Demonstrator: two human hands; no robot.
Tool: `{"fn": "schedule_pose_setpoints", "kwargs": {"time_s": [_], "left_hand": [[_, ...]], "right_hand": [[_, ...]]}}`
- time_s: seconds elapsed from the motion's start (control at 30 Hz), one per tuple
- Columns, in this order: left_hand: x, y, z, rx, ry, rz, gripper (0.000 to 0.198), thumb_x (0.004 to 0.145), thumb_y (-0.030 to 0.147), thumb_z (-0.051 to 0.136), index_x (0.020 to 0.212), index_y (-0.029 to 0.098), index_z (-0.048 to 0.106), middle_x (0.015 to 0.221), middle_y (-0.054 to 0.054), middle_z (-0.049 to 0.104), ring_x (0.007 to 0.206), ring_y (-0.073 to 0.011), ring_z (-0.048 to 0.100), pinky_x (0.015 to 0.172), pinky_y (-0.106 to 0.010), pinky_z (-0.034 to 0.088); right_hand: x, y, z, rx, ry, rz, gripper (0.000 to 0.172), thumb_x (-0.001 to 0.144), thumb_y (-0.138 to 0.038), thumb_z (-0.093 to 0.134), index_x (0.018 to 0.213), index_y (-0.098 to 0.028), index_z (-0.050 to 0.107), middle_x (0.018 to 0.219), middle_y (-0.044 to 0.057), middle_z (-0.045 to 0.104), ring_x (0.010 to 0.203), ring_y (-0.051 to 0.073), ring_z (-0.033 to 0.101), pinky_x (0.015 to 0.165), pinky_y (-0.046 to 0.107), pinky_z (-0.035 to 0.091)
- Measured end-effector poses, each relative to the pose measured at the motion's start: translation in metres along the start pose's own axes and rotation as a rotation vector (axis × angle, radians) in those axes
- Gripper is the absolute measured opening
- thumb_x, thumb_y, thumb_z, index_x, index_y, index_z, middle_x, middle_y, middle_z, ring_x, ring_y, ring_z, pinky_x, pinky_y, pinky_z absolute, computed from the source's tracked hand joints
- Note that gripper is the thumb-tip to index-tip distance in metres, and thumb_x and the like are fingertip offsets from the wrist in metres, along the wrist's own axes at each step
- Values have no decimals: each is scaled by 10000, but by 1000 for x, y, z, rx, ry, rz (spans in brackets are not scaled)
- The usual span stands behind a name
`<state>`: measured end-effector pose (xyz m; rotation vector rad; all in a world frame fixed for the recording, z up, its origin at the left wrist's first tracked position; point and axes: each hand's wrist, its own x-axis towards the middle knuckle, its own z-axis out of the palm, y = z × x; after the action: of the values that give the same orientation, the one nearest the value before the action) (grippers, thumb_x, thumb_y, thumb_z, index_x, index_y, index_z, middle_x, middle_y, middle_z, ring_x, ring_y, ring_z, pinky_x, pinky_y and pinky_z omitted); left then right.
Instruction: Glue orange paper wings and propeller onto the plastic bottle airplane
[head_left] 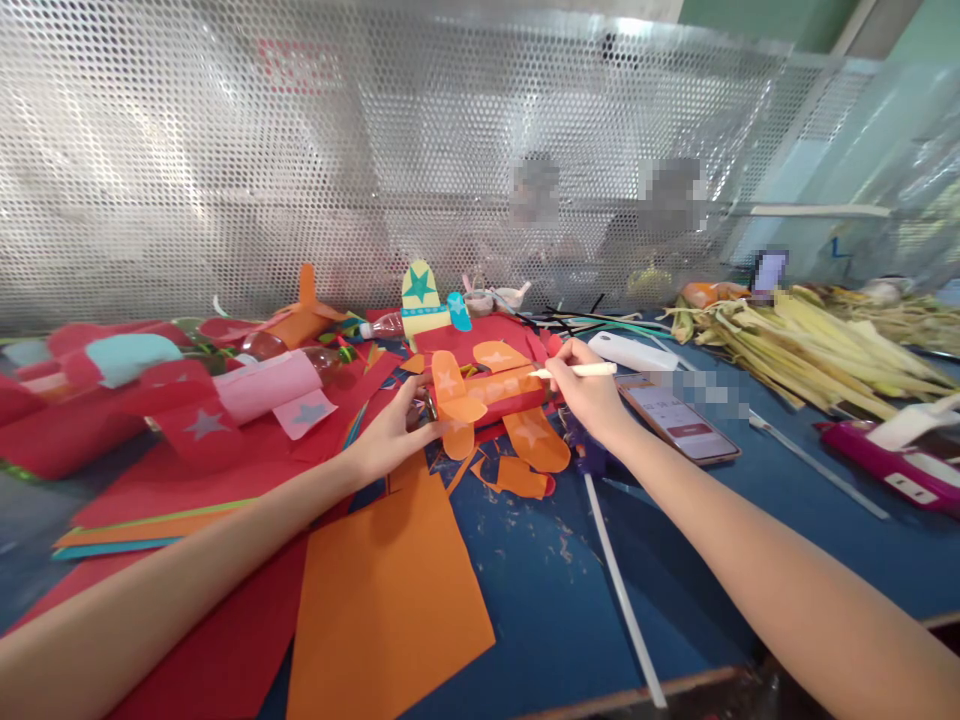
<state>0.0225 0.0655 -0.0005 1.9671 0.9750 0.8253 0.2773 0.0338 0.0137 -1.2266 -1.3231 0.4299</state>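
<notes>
An orange paper airplane [504, 392] with star-marked wings and tail lies on the blue table. My left hand [396, 428] grips its tail end near a clear bottle part, thumb and fingers curved round it. In my right hand [589, 388] is a white pen [592, 370], its tip at the airplane's orange body. Below the airplane lie orange paper scraps [523, 477] and a large orange sheet [390, 600].
Red paper [202, 470] and other paper airplanes cover the left. A phone [681, 420], glue gun [900, 460], glue sticks [622, 590] and dried husks [810, 350] are on the right. A perforated metal screen [300, 170] stands behind.
</notes>
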Motion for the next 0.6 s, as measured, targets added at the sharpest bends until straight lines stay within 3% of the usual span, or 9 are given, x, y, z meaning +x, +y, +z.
{"fn": "schedule_pose_setpoints", "kwargs": {"time_s": [0.6], "left_hand": [[1, -1, 0, -21, -6, 6, 596, 745, 475, 607, 1216, 186, 385, 1071, -72, 577, 995, -238, 607, 867, -389, 513]], "right_hand": [[-1, 0, 0, 11, 11, 3, 159, 703, -284, 500, 597, -246, 387, 476, -71, 439, 506, 133, 453, 543, 276, 329]]}}
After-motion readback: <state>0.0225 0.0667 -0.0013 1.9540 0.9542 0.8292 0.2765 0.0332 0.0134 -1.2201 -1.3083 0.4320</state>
